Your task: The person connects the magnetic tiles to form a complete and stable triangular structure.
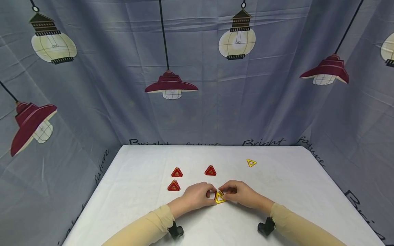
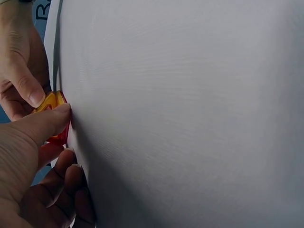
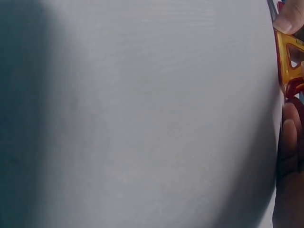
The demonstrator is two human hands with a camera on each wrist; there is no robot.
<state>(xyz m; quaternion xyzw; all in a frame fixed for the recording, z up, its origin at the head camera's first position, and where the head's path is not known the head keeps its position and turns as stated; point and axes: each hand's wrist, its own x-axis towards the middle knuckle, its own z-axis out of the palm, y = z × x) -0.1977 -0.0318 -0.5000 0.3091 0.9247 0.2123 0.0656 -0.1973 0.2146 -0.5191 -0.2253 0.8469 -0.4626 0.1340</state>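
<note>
Near the front middle of the table, a small triangular piece with a yellow hollow-centred face (image 1: 220, 198) and red sides stands between the two hands. My left hand (image 1: 198, 195) pinches its left side with thumb and fingers. From the other side my right hand (image 1: 241, 194) grips it, thumb near the yellow face. In the left wrist view the left thumb (image 2: 50, 121) lies across the yellow and red piece (image 2: 61, 99). The right wrist view shows the yellow frame (image 3: 285, 61) at its right edge, with red below it. The fingers partly hide the piece.
Left of and beyond the hands sit red triangular pieces: one (image 1: 176, 172) at the back left, another (image 1: 210, 171) behind the hands, a third (image 1: 173, 186) nearer. A flat yellow triangle frame (image 1: 251, 163) lies at the back right. The white table (image 1: 138, 205) meets a grey-blue curtain (image 1: 197, 119).
</note>
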